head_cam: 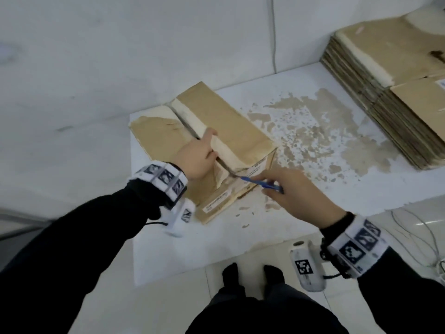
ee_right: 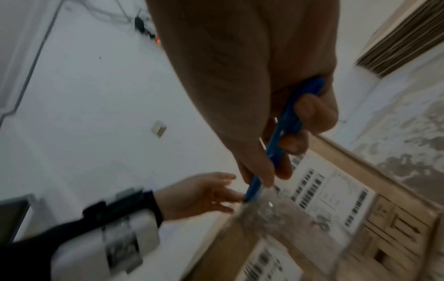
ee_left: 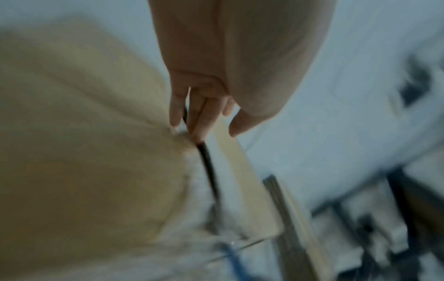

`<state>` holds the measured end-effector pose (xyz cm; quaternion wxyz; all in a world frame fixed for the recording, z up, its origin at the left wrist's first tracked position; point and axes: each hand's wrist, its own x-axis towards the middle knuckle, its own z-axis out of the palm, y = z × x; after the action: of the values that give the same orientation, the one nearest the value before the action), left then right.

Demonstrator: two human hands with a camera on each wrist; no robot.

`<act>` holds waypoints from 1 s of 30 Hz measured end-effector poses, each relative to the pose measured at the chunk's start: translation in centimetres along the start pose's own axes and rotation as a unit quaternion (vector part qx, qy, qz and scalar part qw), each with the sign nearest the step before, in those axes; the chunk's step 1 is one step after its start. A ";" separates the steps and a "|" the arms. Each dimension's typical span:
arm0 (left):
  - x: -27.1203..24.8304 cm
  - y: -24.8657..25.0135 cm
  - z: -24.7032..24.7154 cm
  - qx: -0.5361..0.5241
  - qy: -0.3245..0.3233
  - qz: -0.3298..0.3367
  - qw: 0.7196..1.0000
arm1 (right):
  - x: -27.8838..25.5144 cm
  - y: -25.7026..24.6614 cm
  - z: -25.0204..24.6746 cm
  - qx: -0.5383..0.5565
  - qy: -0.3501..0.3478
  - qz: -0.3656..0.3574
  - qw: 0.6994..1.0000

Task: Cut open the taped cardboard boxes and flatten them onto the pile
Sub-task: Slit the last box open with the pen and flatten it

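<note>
The light, stiff cardboard box (head_cam: 216, 150) is being steadied at its flap by the left hand (head_cam: 197, 157); the blue cutter (head_cam: 262, 183) is being gripped by the right hand (head_cam: 296, 191).

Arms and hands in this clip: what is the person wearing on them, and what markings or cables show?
Both hands are bare: the left hand and right hand. Black long sleeves cover both arms. Each wrist carries a white band printed with black square tag patterns. Beneath each hangs a white camera pod bearing another black-and-white tag, and a thin black cable runs from the left pod.
</note>
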<state>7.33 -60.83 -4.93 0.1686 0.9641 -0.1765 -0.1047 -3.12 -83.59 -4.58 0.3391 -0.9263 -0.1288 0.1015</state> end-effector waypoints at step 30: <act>1.5 3.0 -2.5 -0.336 -0.029 -0.176 0.925 | -0.2 4.5 -11.4 0.091 -0.216 -0.069 0.970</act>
<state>8.41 -63.34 -1.75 0.4562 0.8632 0.0368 -0.2132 0.58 -93.84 1.03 0.3920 -0.8369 -0.2530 0.2863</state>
